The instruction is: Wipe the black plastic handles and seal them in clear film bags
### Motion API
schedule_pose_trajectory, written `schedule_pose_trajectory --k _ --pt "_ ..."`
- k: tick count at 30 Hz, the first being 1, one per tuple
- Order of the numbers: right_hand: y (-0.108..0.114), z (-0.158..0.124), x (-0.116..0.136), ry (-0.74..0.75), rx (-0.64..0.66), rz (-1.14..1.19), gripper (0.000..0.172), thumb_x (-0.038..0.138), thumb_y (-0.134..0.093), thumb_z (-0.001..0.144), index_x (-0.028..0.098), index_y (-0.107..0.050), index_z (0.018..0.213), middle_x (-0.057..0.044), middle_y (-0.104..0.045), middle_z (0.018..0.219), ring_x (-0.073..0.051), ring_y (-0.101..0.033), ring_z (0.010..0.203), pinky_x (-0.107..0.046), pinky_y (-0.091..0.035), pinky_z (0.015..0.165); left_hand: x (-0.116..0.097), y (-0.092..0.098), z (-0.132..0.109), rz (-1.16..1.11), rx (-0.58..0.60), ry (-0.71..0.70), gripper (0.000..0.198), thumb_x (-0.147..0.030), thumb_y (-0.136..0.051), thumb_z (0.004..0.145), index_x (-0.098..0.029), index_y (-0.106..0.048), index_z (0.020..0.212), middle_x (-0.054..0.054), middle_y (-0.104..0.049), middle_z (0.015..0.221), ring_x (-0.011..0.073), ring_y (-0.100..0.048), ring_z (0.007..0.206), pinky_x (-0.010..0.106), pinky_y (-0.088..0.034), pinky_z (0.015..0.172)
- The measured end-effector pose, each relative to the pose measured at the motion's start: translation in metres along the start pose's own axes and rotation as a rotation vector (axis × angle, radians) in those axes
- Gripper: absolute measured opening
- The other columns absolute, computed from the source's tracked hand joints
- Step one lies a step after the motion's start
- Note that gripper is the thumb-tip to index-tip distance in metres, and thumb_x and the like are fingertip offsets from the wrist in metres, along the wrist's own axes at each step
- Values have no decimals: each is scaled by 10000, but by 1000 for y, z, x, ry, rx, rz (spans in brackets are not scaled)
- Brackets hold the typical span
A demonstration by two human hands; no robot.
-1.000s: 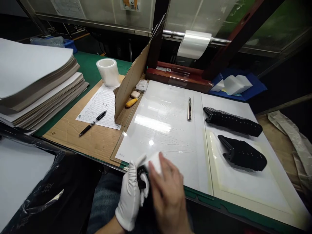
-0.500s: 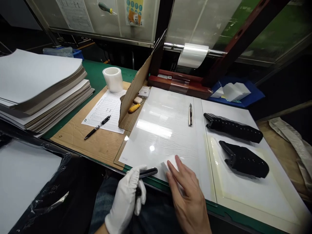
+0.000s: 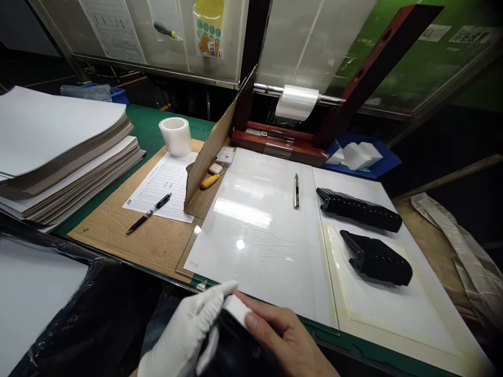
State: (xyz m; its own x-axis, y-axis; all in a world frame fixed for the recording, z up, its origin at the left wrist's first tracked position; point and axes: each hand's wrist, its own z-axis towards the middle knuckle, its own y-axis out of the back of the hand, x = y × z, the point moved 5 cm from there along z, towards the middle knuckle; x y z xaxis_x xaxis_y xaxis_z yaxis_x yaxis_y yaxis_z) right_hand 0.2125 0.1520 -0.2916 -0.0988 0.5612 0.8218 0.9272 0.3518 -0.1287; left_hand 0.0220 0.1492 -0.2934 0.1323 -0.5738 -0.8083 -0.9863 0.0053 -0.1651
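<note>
At the table's front edge, my left hand [image 3: 187, 325], in a white glove, is closed around a dark black piece [image 3: 232, 329]. Much of that piece is hidden by the hands and blends into the dark lap behind it. My bare right hand [image 3: 285, 330] pinches a small white sponge block [image 3: 237, 309] between thumb and fingers. The block rests against the top of the black piece, close to the gloved fingertips. To the right on the table lie two groups of black ridged parts, a longer row [image 3: 359, 210] and a shorter one [image 3: 377, 259].
A craft knife [image 3: 296, 190] lies on the film-covered white board [image 3: 251, 251]. A cardboard divider [image 3: 210, 146] stands left of it. Beyond are a pen [image 3: 148, 213], a tape roll [image 3: 175, 137] and stacked sheets [image 3: 63, 136]. A blue tray [image 3: 383, 161] holds white blocks.
My right hand has moved left and down off the board with the sponge block, bringing it onto the black piece. My left hand has shifted slightly lower and left. The view has tilted a little.
</note>
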Motion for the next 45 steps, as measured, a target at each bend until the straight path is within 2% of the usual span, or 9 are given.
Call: schedule_pose_trajectory --k 7,12,14,18,22,26,32,36,45 --pt "3 2 2 53 -31 -7 573 638 -712 806 251 -705 1228 -68 -642 1348 -338 -539 1323 -506 -359 1165 3 -13 1 -64 -10 9 621 -636 -691 778 -153 -721 1167 -62 -416 381 97 -339 331 202 -289 348" --pt "-14 9 -7 410 -479 -45 500 550 -633 909 298 -616 1340 -46 -503 1498 -292 -412 1434 -497 -313 1204 7 -28 2 -359 -259 33 694 -732 -585 796 -170 -631 1200 -121 -327 404 55 -158 302 171 -164 290" --pt "-21 8 -5 567 -538 -187 413 427 -597 964 342 -583 1369 -21 -430 1555 -264 -373 1459 -486 -333 1200 10 -34 3 -415 -229 38 599 -729 -597 788 -172 -679 994 -101 -362 401 53 -206 297 173 -216 300" --pt "-16 7 8 761 -458 -568 466 217 -555 988 373 -521 1425 -28 -416 1569 -244 -411 1426 -494 -439 1125 28 -41 6 -308 78 153 607 -715 -531 824 -174 -620 564 -43 -326 271 74 -254 245 203 -236 295" --pt "-10 -1 19 1035 -402 -964 553 57 -514 938 308 -528 1429 -88 -456 1535 -281 -463 1333 -500 -509 983 36 -28 7 -255 24 97 217 -409 -742 762 -209 -734 848 -5 -535 403 182 -564 443 229 -389 367" --pt "-7 2 15 958 -451 -1035 537 49 -510 934 266 -517 1425 -116 -481 1498 -284 -483 1280 -485 -524 924 37 -28 7 -263 8 101 212 -383 -707 803 -217 -715 934 -7 -530 422 203 -588 463 234 -374 344" --pt "-3 6 13 876 -448 -1012 489 96 -536 951 287 -528 1401 -92 -517 1463 -284 -484 1256 -485 -515 931 40 -41 2 -373 93 246 477 -579 -490 927 -186 -587 675 -81 -302 290 60 -201 224 166 -198 266" --pt "-7 3 15 933 -336 -997 509 54 -499 946 277 -525 1402 -88 -468 1511 -281 -458 1277 -492 -501 949 40 -44 2 -480 102 292 444 -567 -564 890 -200 -543 641 -87 -302 272 47 -177 212 157 -174 261" --pt "-4 6 16 857 -341 -975 486 87 -517 957 280 -525 1403 -74 -483 1504 -267 -463 1260 -475 -514 948 39 -46 2 -487 124 305 430 -586 -597 881 -196 -583 700 -95 -287 262 50 -141 209 171 -142 258"
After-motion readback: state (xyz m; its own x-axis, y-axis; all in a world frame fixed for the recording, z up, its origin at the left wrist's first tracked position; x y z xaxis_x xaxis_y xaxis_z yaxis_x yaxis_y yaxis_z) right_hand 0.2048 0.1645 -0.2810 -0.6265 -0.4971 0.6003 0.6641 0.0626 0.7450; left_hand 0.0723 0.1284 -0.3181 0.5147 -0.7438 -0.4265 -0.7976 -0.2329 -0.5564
